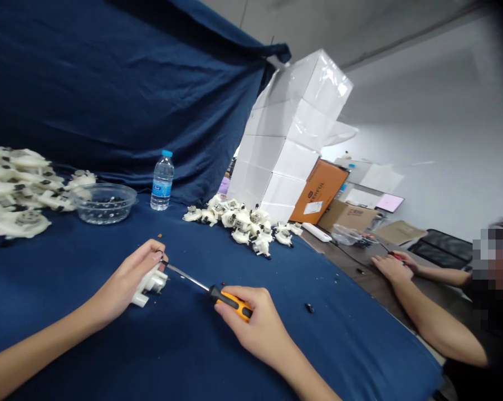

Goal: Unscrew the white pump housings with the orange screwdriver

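My left hand (123, 284) is closed around a white plastic part (151, 283) with short tube-like stubs, held just above the blue cloth. A screwdriver (231, 301) with an orange and black handle is gripped in my right hand (257, 326). Its metal shaft points left, and the tip meets a small dark piece at the fingertips of my left hand. Whether that dark piece is a screw or a fitting is too small to tell. My left palm and fingers hide much of the white part.
A clear bowl (105, 205) with small dark pieces stands near a water bottle (162, 181). White parts are heaped at the left (19, 189) and centre back (243, 223). White boxes (288, 139) are stacked behind. At right, a co-worker's hands (395, 266) hold a red-handled tool.
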`<state>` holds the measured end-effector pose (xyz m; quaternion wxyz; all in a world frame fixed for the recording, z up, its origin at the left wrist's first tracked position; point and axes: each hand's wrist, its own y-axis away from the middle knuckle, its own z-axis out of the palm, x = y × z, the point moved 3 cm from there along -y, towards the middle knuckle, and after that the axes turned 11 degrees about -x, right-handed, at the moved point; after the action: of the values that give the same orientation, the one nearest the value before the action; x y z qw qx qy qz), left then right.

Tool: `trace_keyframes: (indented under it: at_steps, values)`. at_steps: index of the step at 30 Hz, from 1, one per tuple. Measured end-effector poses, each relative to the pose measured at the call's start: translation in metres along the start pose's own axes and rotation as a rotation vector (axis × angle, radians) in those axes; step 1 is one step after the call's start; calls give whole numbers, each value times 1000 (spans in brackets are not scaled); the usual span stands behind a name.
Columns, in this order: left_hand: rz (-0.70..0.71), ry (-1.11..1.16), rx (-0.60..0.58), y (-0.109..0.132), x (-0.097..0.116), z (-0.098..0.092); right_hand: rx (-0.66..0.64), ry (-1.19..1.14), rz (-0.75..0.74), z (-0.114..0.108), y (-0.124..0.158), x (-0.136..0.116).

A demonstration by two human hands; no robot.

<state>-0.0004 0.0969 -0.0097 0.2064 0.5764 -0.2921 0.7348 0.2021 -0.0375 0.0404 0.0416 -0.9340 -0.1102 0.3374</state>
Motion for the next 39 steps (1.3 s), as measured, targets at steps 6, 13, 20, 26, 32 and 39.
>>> trace_keyframes:
  at_steps: [6,13,20,26,32,39]
  values:
    - [29,-38,35,-1,-2,-2,38,-110,81,-10,-1,18]
    - [29,129,179,-2,6,-5,56,-169,135,-12,-3,24]
    - [50,179,171,-1,6,-9,10,-150,165,-9,-5,18]
    - [75,104,76,2,10,-7,5,-162,183,-8,-4,18]
    - [34,131,101,1,12,-8,5,-239,195,-10,-5,20]
    - [-57,242,171,0,16,-10,-13,-270,198,-4,-4,18]
